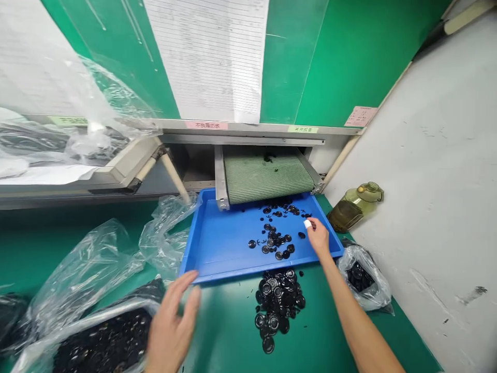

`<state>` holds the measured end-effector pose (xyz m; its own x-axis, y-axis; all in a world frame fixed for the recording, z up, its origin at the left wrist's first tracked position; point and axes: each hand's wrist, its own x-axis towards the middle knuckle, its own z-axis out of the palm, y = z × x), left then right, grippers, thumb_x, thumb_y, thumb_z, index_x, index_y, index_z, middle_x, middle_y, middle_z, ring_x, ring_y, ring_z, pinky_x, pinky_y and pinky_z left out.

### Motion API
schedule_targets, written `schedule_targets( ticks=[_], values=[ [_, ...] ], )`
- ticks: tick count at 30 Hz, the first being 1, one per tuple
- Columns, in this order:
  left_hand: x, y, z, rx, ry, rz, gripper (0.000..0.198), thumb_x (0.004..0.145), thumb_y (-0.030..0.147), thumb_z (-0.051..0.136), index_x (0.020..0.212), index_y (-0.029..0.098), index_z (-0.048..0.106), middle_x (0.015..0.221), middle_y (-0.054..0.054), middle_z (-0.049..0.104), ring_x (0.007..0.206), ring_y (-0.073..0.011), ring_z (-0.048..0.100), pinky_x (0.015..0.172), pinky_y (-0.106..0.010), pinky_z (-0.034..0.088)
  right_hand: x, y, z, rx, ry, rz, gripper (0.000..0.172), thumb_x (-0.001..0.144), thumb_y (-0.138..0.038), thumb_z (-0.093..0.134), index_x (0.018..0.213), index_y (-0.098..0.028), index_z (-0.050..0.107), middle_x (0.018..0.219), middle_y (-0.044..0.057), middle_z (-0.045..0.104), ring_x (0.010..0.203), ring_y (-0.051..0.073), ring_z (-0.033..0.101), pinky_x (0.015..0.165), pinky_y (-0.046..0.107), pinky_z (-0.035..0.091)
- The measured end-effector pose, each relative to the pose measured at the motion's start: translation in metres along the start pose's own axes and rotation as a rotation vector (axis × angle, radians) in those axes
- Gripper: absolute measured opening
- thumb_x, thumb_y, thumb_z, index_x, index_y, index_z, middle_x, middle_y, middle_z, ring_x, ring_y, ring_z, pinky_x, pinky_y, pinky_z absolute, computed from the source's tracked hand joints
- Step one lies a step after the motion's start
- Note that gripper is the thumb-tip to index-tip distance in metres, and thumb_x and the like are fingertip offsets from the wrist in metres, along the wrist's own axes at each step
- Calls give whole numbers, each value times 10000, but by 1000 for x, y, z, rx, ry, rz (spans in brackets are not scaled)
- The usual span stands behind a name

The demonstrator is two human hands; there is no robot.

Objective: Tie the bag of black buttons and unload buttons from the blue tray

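I'm finding open bench (217, 331) beside my left hand (173, 331), while the conveyor belt (267, 178) is blocking my right hand (318, 237) ahead.

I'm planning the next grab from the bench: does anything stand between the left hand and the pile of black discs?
Nothing visible does. The left hand is over the green bench, level with the pile of black discs. The blue tray lies behind that line, not across it.
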<state>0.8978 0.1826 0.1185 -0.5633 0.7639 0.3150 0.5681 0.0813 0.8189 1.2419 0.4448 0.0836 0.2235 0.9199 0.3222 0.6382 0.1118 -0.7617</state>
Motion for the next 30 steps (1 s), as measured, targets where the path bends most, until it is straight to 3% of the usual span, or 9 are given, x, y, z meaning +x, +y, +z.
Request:
schedule_targets(
  ticks=[3, 6, 10, 12, 14, 17, 20, 25, 30],
  values=[
    [36, 17, 74, -118, -114, -84, 485, 872, 595, 507, 1127, 246, 727, 1257, -84, 708, 1211, -306, 620, 1048, -455, 496, 31, 29, 0, -121, -10, 58, 404, 846, -227, 480, 1186, -125, 671, 1193, 169, 690, 1099, 285, 642, 1001, 405, 468],
    [80, 24, 142, -74, -195, 10, 370, 896, 421, 490, 1085, 215, 732, 1233, -106, 714, 1189, -284, 634, 1044, -427, 495, 45, 34, 21, -153, -12, 73, 461, 858, -192, 486, 1284, -75, 617, 1329, 211, 606, 1213, 296, 581, 1044, 379, 422],
    [140, 25, 205, 149, -202, 77, 412, 901, 264, 464, 1232, 130, 668, 1407, -189, 585, 1340, -297, 525, 1142, -438, 396, 62, 25, 55, -232, -4, 94, 498, 899, -173, 454, 1377, -59, 538, 1418, 215, 525, 1281, 289, 515, 1043, 347, 388],
    [166, 24, 220, 216, -158, 83, 460, 922, 264, 440, 1309, 93, 621, 1449, -240, 523, 1381, -349, 467, 1156, -505, 350, 73, 20, 68, -220, 4, 99, 495, 910, -169, 446, 1388, -70, 528, 1433, 203, 515, 1282, 284, 507, 1045, 344, 374],
    [188, 23, 228, 278, -131, 77, 466, 935, 258, 412, 1300, 57, 621, 1352, -281, 575, 1332, -397, 496, 1127, -565, 344, 85, 15, 79, -200, 8, 102, 490, 917, -171, 447, 1388, -67, 532, 1430, 203, 520, 1272, 291, 509, 1043, 349, 369],
    [211, 22, 238, 325, -120, 61, 396, 920, 225, 414, 1117, 49, 709, 1157, -288, 668, 1245, -423, 552, 1106, -574, 337, 101, 4, 94, -142, 7, 132, 479, 930, -174, 442, 1378, -41, 546, 1405, 232, 536, 1277, 320, 498, 1071, 384, 346],
    [221, 25, 258, 311, -103, 56, 323, 894, 217, 454, 948, 103, 751, 1127, -263, 693, 1273, -428, 531, 1129, -551, 297, 112, -13, 113, -63, -18, 111, 406, 926, -166, 461, 1265, -25, 633, 1324, 262, 587, 1288, 341, 494, 1108, 415, 311],
    [226, 40, 308, 154, -161, 17, 258, 866, 221, 539, 655, 201, 687, 892, -160, 734, 1154, -372, 619, 1003, -437, 417, 113, -46, 151, 109, -137, 35, 191, 852, -164, 578, 889, -97, 754, 1089, 245, 706, 1086, 317, 637, 956, 366, 436],
    [229, 50, 337, -96, -174, -148, 197, 887, 290, 634, 719, 187, 646, 870, -76, 718, 976, -239, 658, 939, -411, 469, 90, -74, 188, 351, -190, 70, 192, 824, -198, 557, 744, -161, 727, 959, 181, 748, 932, 259, 683, 854, 319, 483]
  ],
)
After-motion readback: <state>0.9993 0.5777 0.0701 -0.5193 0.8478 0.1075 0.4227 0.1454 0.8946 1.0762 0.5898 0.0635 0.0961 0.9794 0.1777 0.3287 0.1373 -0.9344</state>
